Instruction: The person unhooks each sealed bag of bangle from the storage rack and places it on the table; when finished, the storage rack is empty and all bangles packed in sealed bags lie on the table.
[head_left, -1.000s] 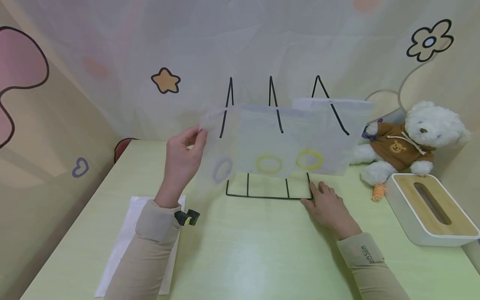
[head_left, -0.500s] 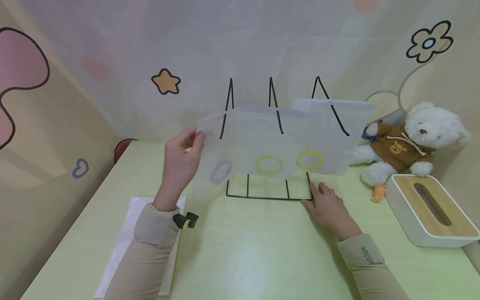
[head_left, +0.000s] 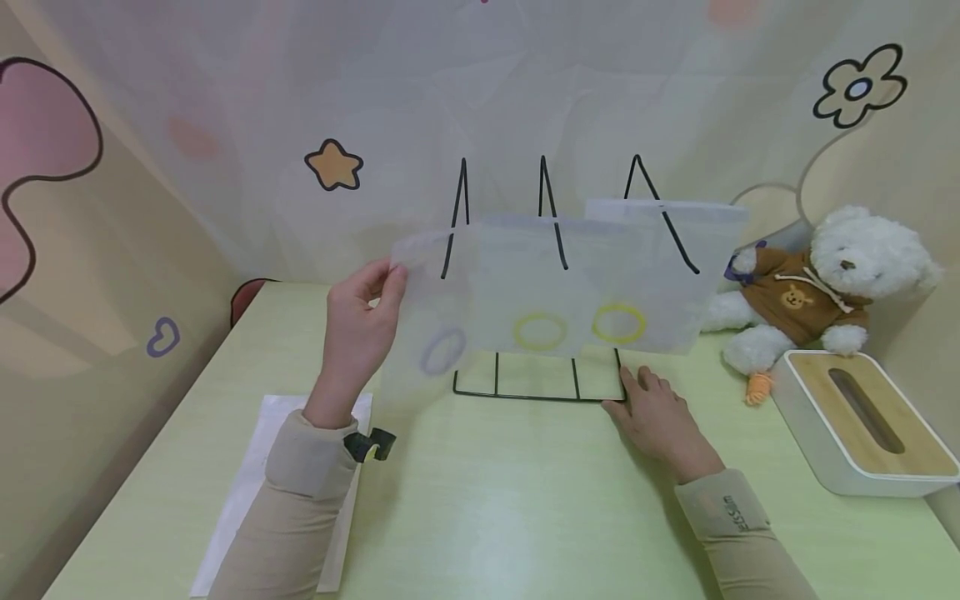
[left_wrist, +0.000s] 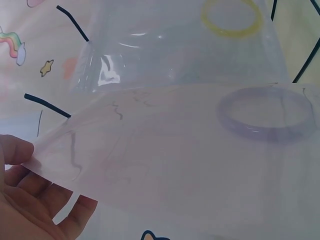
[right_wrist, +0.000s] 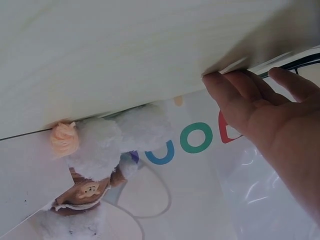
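One bag point(head_left: 429, 300), edge pinched between left fingers point(head_left: 372, 272)

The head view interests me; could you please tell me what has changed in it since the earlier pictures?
The left hand has eased slightly left and down, taking the pinched edge of the purple-ringed bag with it. Nothing was newly gripped or let go. The right hand, the black rack and the yellow-ringed bags stayed as they were.
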